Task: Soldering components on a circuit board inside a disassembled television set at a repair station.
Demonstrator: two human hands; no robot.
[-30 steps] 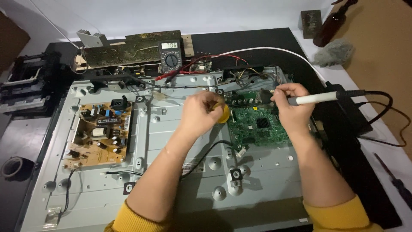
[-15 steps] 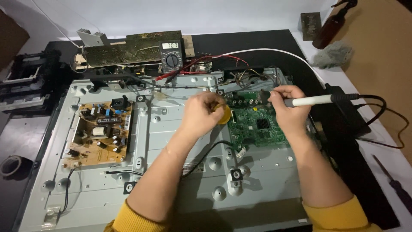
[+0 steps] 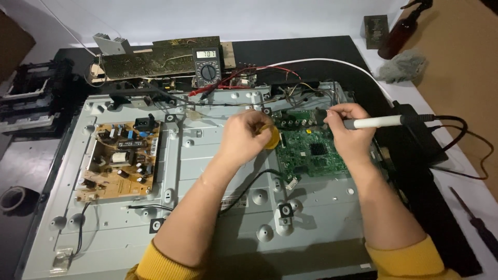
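Observation:
My left hand (image 3: 249,136) is closed around a small yellow roll (image 3: 272,138), held just left of the green circuit board (image 3: 311,151). In my right hand (image 3: 351,132) is a white pen-shaped soldering tool (image 3: 377,122) with a black cable; its tip points left over the top edge of the green board, hidden by my fingers. Both boards sit on the grey metal back panel (image 3: 207,171) of a flat screen. A tan power board (image 3: 119,159) is mounted on the panel's left side.
A multimeter (image 3: 207,66) with red and black leads stands behind the panel, next to a brown board. A black box (image 3: 415,136) lies right of the panel, a screwdriver (image 3: 476,224) at the far right, a tape roll (image 3: 14,199) at the left edge, a brown bottle (image 3: 398,32) at the back.
My right hand and the soldering tool have shifted slightly. My left hand stays in place with the yellow roll.

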